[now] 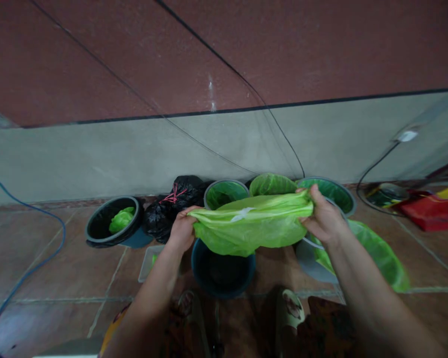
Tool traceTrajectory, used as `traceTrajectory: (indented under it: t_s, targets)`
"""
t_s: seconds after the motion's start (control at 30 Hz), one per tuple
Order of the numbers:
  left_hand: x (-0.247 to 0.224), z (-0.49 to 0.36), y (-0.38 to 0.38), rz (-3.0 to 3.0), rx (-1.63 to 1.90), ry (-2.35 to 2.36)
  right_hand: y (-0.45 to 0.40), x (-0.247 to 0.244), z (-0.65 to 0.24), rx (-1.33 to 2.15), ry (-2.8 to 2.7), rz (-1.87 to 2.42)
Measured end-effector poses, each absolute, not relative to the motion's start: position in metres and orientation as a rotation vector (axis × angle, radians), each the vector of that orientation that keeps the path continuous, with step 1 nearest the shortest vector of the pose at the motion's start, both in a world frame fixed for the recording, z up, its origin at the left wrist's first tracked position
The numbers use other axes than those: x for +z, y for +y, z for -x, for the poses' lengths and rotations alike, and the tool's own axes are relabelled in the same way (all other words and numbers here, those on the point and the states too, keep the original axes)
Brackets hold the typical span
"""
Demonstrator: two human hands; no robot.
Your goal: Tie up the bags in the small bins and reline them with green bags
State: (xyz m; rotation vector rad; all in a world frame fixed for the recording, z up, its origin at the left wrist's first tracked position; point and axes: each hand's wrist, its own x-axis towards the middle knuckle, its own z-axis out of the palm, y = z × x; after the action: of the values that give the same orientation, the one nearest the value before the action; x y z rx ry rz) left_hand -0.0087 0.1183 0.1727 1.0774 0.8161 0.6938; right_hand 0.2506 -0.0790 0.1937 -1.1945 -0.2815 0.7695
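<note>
A green plastic bag (254,226) is stretched sideways between my two hands, with a small white patch on its gathered upper edge. My left hand (182,229) is closed on the bag's left end. At the right end, my right hand (321,216) grips the bunched plastic between thumb and fingers. Below the bag stands a dark blue bin (224,273), its inside dark and its back rim hidden by the bag. Behind the bag is a bin with a green liner (226,193).
Against the wall are black tied bags (160,219), a black-lined bin (114,219) and more green-lined bins (332,194). Green plastic (381,253) spreads at the right. A blue hose (33,271) crosses the left floor; a red dustpan-like object (433,211) lies far right.
</note>
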Motion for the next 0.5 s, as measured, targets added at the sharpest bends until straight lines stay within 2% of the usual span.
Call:
traceTrajectory:
  t_s: [0.17, 0.27, 0.37, 0.5]
  targets:
    - [0.181, 0.018, 0.123, -1.140, 0.592, 0.729, -0.092, 0.199, -0.239, 0.995, -0.953, 1.479]
    - [0.183, 0.023, 0.124, -1.338, 0.486, 0.686, -0.088, 0.182, -0.230, 0.851, -1.257, 1.832]
    - [0.183, 0.024, 0.123, -1.574, 0.336, 0.651, -0.078, 0.163, -0.226, 0.684, -1.263, 1.980]
    - [0.174, 0.021, 0.121, -1.927, 0.237, 0.619, -0.067, 0.157, -0.226, 0.796, -0.868, 1.767]
